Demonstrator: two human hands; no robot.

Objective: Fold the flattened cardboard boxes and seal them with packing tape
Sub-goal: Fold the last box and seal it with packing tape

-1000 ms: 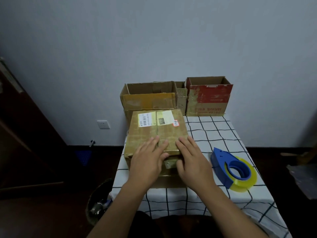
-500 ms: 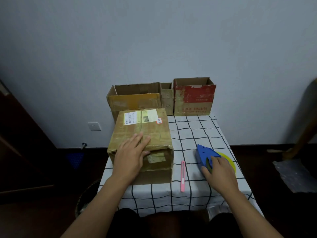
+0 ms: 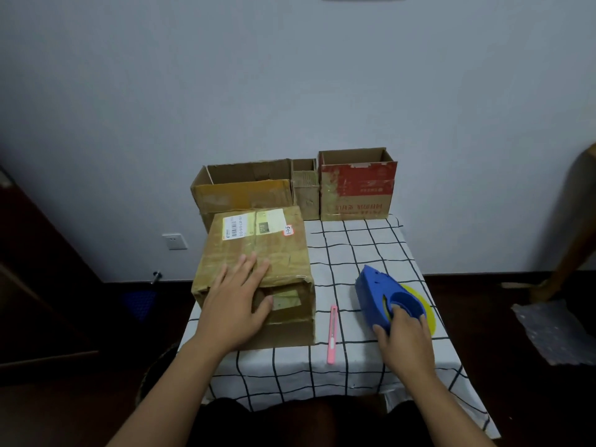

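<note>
Box [image 3: 254, 272] folded shut at the desk's [image 3: 361, 253] left edge, your flat left hand [image 3: 237, 304] pressing its flaps down; right hand [image 3: 404, 338] grasping the tape dispenser [image 3: 383, 295]. Taping not started yet.

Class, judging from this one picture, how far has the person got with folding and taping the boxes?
Done: the nearest cardboard box is folded up, its top flaps closed. In hand: the left hand presses flat on those flaps while the right hand takes hold of the blue tape dispenser. Left: taping that seam. Three open boxes stand at the table's far edge.
</note>
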